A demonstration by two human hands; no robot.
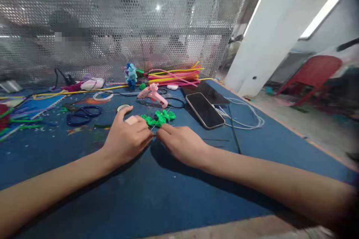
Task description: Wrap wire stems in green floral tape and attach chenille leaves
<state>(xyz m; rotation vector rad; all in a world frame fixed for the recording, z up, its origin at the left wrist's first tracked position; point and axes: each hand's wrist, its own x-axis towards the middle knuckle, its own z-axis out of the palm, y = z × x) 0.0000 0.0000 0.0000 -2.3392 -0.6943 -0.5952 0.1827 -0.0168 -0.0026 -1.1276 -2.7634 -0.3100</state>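
Observation:
My left hand (126,138) and my right hand (181,142) meet over the blue table, fingertips pinched and almost touching. Between them shows a thin dark piece (154,134); most of it is hidden by the fingers. The left thumb sticks up, and a pale patch covers part of a finger. Just beyond the fingertips lie fuzzy green pipe-cleaner flowers (161,117) with thin light wires. Whether these are joined to the held piece, I cannot tell. A small tape roll (123,108) sits behind my left hand.
Behind the flowers stands a pink glue gun (153,95). A phone (205,110), dark tablet (207,92) and white cable (252,123) lie to the right. Blue-handled scissors (84,115) are left. Pipe-cleaner bundles (174,78) and blue flowers (130,75) line the perforated metal screen (168,18).

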